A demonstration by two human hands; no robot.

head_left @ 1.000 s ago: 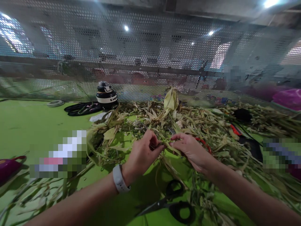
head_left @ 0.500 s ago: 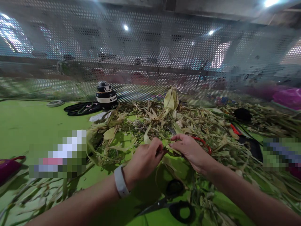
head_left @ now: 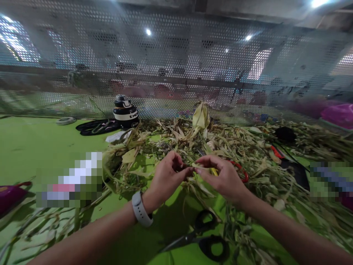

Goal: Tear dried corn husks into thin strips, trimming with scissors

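My left hand [head_left: 168,179], with a pale watch band on the wrist, pinches at the tip of a thin greenish plant strip. My right hand [head_left: 224,180] grips the same pale strip of dry leaf [head_left: 202,166] between thumb and fingers. The two hands nearly touch, just above the green table. Open black-handled scissors [head_left: 193,237] lie below them. Red-handled scissors [head_left: 239,170] lie partly hidden behind my right hand. A heap of dried leaves and stalks [head_left: 176,135] spreads beyond both hands, with a folded yellowish husk [head_left: 201,117] standing up from it.
A black bottle with a white band [head_left: 125,115] stands at the back left, beside a black pouch [head_left: 96,127] and a roll of tape [head_left: 65,120]. Perforated metal sheeting [head_left: 171,62] rises behind the table [head_left: 33,143]. A purple item [head_left: 12,197] lies at the left edge.
Both hands have turned and lifted slightly, with fingers more arched and fingertips closer together. The upright leaf strip above my left hand is out of sight. The scissors have stayed put.
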